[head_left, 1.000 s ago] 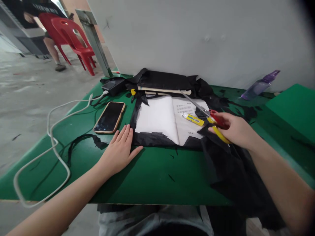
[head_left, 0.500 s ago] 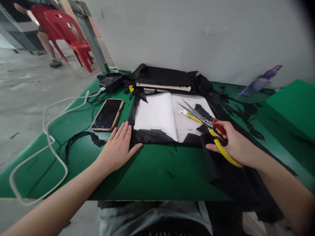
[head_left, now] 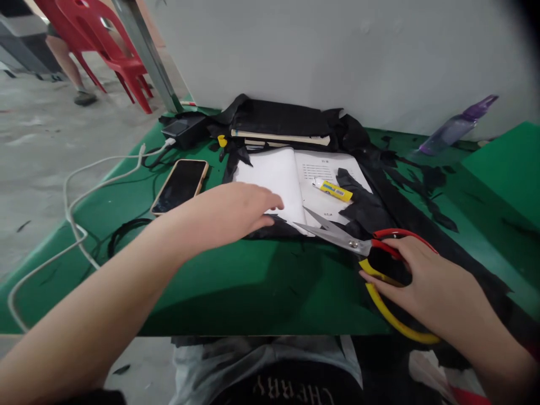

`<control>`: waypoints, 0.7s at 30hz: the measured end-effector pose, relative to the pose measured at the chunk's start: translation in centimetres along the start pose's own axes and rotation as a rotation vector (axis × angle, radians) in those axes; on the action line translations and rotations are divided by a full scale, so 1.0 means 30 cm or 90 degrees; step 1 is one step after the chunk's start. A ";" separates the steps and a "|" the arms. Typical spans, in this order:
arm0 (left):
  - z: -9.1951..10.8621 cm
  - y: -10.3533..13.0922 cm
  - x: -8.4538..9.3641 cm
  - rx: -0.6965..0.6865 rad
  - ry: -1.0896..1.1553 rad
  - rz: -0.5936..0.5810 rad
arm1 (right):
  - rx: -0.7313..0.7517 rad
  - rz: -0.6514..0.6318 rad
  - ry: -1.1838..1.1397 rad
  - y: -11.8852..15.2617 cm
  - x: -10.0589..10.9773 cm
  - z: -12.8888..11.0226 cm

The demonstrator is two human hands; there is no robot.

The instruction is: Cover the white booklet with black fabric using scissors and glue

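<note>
My right hand [head_left: 439, 281] grips a large pair of scissors [head_left: 353, 243] by its red and yellow handles. The blades are parted and point left across the lower edge of an open book [head_left: 310, 169]. My left hand [head_left: 236, 211] is over the book's lower left corner, its thumb apart from the fingers and nothing seen between them. Black sheet material [head_left: 371, 211] surrounds the book and overlaps its right page. A yellow glue tube [head_left: 333, 190] lies on that page. Part of the left page is hidden behind my left hand.
Left on the green table [head_left: 253, 292] are a phone [head_left: 179, 185], a black adapter [head_left: 183, 129] and a white cable [head_left: 70, 194]. Behind the book lies a black-covered stack [head_left: 282, 118]. A purple bottle [head_left: 458, 126] and black scraps [head_left: 430, 180] are at right. A person sits beyond red chairs [head_left: 105, 42].
My left hand has lifted from beside the book and moved right over its lower corner. The scissors have come down toward me, off the glue tube, to the book's lower edge.
</note>
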State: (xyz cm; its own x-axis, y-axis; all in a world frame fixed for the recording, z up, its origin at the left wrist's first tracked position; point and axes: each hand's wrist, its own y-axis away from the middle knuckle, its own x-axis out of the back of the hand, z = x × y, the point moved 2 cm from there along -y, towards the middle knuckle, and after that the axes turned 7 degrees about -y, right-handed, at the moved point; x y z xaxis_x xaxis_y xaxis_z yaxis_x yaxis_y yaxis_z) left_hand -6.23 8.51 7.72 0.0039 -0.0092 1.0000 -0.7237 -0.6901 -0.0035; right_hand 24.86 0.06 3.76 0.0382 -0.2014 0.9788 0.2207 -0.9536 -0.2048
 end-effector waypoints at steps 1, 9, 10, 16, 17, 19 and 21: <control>0.000 -0.034 -0.002 -0.012 -0.005 -0.010 | 0.000 -0.005 0.005 0.006 -0.006 -0.004; 0.022 -0.160 -0.086 -0.093 0.013 -0.050 | -0.007 -0.012 0.041 0.041 -0.018 -0.015; 0.021 -0.162 -0.095 -0.095 0.005 -0.057 | -0.009 -0.017 0.046 0.042 -0.019 -0.016; 0.019 -0.172 -0.123 -0.111 -0.022 -0.062 | 0.014 0.005 0.064 0.040 -0.034 -0.032; 0.019 -0.173 -0.124 -0.112 -0.020 -0.059 | 0.020 0.006 0.066 0.038 -0.036 -0.034; 0.019 -0.173 -0.123 -0.113 -0.014 -0.049 | 0.030 0.003 0.067 0.031 -0.039 -0.040; 0.017 -0.171 -0.120 -0.116 -0.009 -0.038 | 0.036 0.002 0.067 0.022 -0.042 -0.046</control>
State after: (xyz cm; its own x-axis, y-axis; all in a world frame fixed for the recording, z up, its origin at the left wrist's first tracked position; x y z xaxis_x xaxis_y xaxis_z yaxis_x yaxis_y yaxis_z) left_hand -2.19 11.72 4.14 0.0599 0.0171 0.9981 -0.8352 -0.5466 0.0595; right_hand 23.61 -0.63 2.38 -0.0628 -0.2288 0.9714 0.2752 -0.9396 -0.2035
